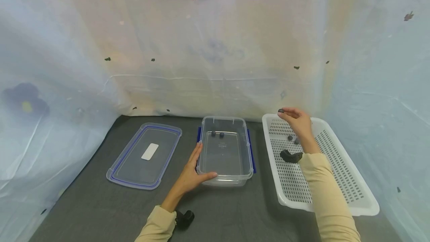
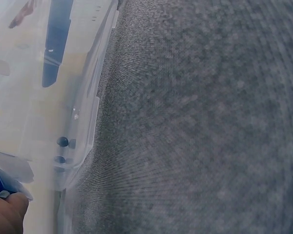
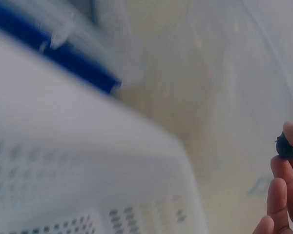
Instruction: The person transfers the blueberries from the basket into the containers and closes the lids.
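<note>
Dark grey cloth is covering the worktop in front of me, and pale sheeting with small flower prints is hanging all around it. Nearest me, my left hand is resting against the near left corner of the clear container, fingers straight along its side and thumb lying across the front rim, not curling round it. Two small dark balls are sitting inside at its far end. Left of it the clear lid is lying flat. Farther right, my right hand is hovering above the far end of the white basket, pinching a small dark ball between thumb and fingertips. Two more balls are lying in the basket below it.
</note>
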`<state>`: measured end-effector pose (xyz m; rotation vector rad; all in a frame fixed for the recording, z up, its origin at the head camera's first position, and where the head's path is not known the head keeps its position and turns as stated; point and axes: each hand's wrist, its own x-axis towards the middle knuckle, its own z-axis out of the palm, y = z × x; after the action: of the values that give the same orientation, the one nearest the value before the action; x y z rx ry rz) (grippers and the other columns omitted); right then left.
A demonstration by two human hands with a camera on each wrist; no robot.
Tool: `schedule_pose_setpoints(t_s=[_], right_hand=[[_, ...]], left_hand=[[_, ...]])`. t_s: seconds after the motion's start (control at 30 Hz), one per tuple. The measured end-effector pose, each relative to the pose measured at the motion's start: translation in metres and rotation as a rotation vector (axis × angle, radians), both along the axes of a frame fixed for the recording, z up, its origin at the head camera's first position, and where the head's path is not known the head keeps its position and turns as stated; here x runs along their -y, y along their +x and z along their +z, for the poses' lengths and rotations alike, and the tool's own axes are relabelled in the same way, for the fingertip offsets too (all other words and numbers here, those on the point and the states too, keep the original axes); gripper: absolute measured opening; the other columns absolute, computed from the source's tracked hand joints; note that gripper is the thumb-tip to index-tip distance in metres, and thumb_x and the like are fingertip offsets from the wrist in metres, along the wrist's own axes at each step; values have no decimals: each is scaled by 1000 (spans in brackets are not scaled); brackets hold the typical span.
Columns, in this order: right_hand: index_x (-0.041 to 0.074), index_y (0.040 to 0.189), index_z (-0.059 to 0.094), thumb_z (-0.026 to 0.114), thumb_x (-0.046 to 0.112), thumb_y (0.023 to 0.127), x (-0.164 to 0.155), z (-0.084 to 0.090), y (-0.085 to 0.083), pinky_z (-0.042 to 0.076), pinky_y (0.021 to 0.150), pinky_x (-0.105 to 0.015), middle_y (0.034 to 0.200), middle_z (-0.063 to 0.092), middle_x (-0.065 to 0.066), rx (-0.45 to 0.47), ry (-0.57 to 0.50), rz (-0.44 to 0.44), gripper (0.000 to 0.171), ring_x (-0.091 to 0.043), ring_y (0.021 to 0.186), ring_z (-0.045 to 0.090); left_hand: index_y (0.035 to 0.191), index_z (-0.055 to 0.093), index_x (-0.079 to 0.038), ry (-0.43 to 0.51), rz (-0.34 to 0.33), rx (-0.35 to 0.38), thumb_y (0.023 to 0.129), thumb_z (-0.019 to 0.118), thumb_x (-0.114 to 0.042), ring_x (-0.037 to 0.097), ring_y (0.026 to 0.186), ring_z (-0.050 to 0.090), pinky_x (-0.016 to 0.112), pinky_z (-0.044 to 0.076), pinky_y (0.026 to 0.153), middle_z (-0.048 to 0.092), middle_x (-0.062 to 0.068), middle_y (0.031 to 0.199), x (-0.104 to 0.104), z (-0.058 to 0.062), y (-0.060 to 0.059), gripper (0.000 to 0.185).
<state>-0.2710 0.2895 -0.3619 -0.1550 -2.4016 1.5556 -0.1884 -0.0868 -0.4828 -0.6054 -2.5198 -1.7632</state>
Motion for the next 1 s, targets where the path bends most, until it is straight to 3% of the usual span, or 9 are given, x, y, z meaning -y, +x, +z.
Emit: schedule_pose_setpoints(t_s=[0.43,0.7,1.0], right_hand=[[1,123,63,74,28,88,55,26,-6,39,101,-42,110,64,-6,-51,-93,159,45,-20,109,54],[0,120,64,74,21,88,91,26,-10,42,97,-41,107,64,-8,-59,-146,222,40,-22,107,55],[2,116,67,75,18,87,137,17,-16,46,90,-43,107,65,-12,-54,-134,278,34,-25,103,59]], left_hand=[[157,15,-15,-5,-3,4,75,84,-34,31,144,9,62,16,109,5,6,162,-2,-1,-2,109],[157,16,-13,12,-3,3,74,85,-34,30,144,9,60,15,110,6,8,162,-4,-2,-2,110],[157,16,-13,14,-2,-6,74,85,-35,32,144,9,60,16,109,6,9,162,-5,-1,-1,110]])
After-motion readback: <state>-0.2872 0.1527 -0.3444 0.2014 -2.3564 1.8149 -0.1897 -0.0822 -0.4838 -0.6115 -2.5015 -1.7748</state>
